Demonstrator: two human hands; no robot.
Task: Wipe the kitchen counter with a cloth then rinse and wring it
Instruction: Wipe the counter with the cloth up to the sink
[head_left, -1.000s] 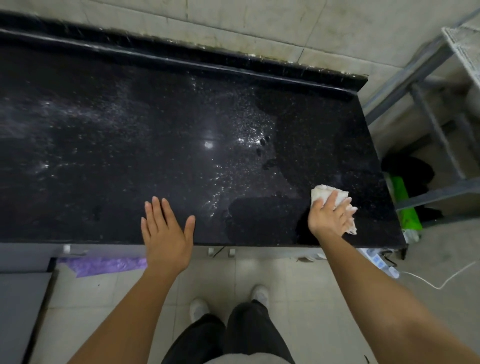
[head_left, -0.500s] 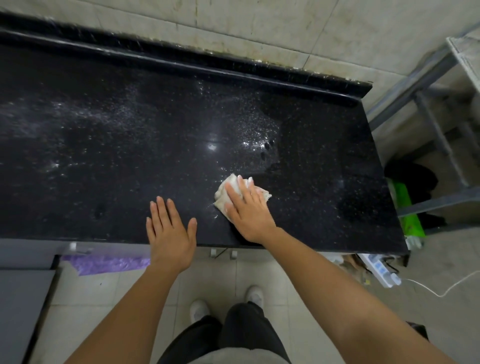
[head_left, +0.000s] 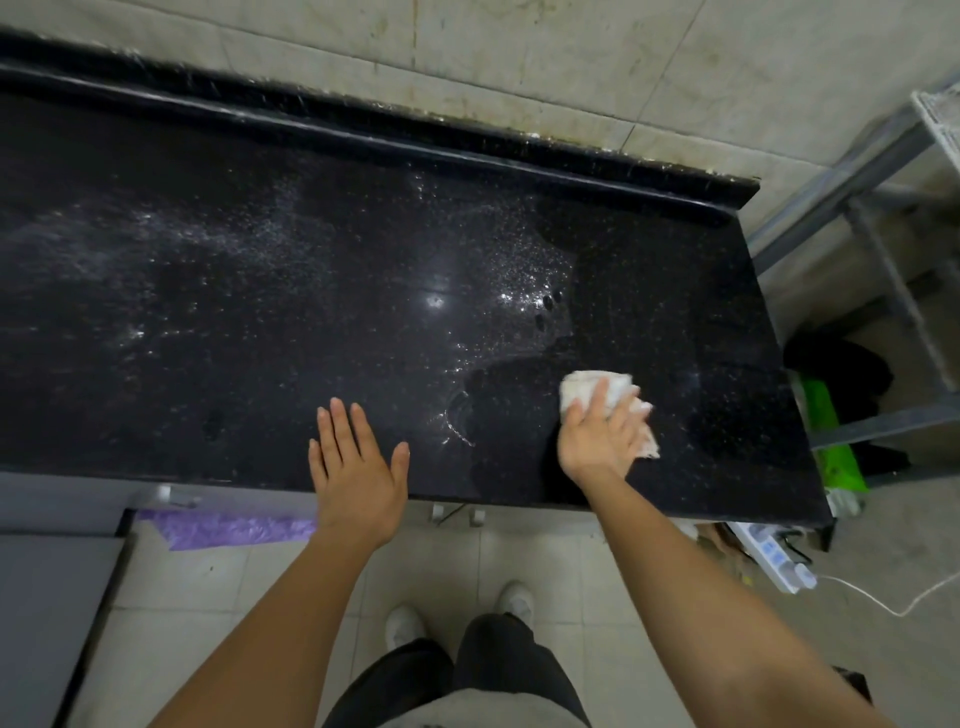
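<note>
Rested left hand (head_left: 358, 467) flat on the counter's (head_left: 208, 312) near edge, fingers straight and together, thumb out. Pressed the cloth (head_left: 584, 385) onto the counter's right front under right hand (head_left: 597, 441), fingers straight, slightly spread. Glinted with pale specks farther back.

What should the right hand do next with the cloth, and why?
Probably sweep the cloth left and farther back, into the white-speckled patch: the right hand presses it on a dark, wiped-looking strip near the front edge. The left hand rests flat on the counter.
</note>
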